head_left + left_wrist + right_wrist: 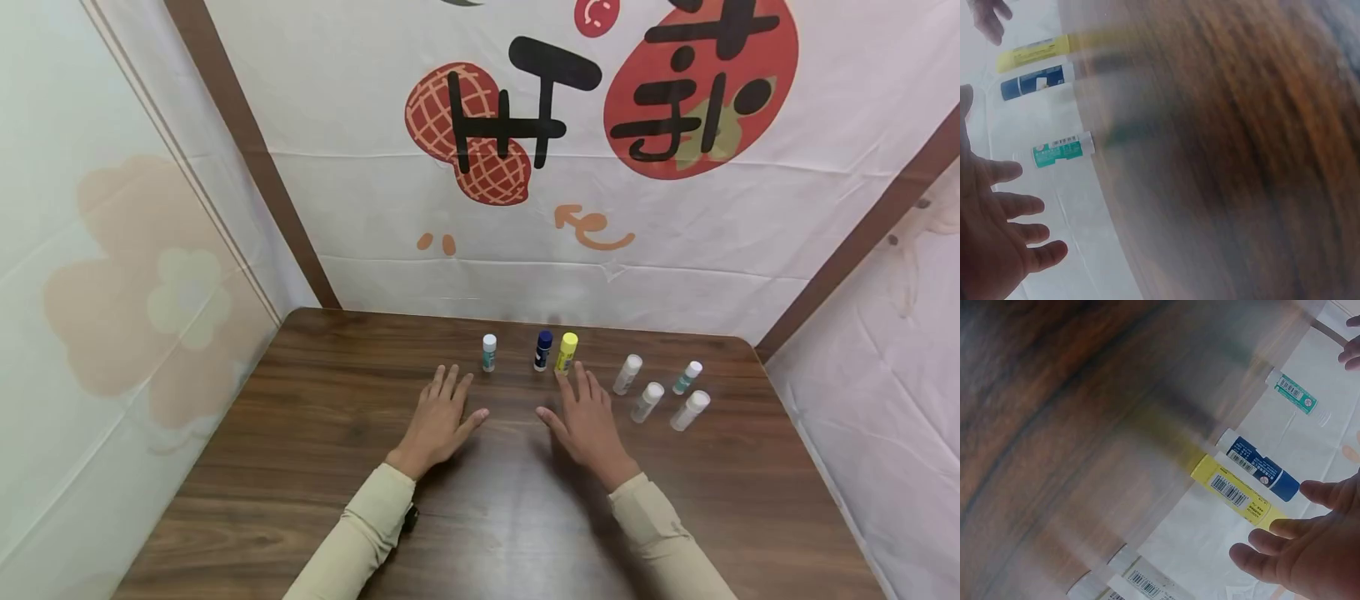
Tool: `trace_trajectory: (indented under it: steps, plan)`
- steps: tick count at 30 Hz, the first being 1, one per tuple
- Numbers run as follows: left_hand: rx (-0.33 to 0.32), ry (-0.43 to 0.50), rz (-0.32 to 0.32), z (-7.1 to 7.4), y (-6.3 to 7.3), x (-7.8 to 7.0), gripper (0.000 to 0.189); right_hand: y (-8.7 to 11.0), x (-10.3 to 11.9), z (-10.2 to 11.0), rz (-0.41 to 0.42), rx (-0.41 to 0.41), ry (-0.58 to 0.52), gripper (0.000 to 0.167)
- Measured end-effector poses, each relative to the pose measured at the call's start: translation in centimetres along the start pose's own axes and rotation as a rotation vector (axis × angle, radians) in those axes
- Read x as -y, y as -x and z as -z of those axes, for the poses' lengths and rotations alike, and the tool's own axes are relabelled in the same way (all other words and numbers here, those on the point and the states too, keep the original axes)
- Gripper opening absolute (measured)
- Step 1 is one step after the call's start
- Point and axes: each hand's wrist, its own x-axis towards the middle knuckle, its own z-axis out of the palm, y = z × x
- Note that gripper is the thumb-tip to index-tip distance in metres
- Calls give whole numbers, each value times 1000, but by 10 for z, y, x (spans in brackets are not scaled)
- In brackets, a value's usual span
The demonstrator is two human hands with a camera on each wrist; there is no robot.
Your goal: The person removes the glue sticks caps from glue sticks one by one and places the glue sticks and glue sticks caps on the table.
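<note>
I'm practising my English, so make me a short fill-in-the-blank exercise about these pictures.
1. Nearest the yellow stick stands another whose cap is ____.
2. On the table, the sticks number ____.
3. The left hand holds ____.

Missing words: dark blue; seven; nothing.

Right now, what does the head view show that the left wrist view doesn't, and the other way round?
Only the head view: four pale-capped tubes standing to the right of the yellow one, and the person's sleeves.

Only the left wrist view: a legible-looking barcode on the nearest teal-labelled tube, and the palm side of the left hand.

Both: that teal-labelled tube, the dark blue tube, the yellow tube and both hands, though the left wrist view catches just part of the right hand.
</note>
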Motion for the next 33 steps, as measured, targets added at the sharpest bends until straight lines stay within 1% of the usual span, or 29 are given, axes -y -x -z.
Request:
trace_trajectory:
  steps: [5,8,13,16,20,25,28,33]
  plan:
    - [-28,44,5,0,1,1,72,0,2,0,20,-3,-23,74]
    - [-42,72,11,1,2,1,70,0,4,0,33,-18,-42,72]
    - [-59,155,24,3,3,-1,67,-1,7,0,64,-55,-75,69]
    - [-56,209,52,4,3,-3,68,-3,10,0,63,-58,-100,69]
    - [-53,298,107,3,2,-5,68,-6,16,1,34,-40,-153,67]
    - [-61,402,187,-2,-2,-8,69,-10,22,1,18,-34,-197,65]
    - [-83,459,212,-6,-6,-12,68,-13,24,0,13,-58,-218,63]
    - [-159,536,205,-11,-12,-13,61,-21,31,-1,16,-109,-256,59]
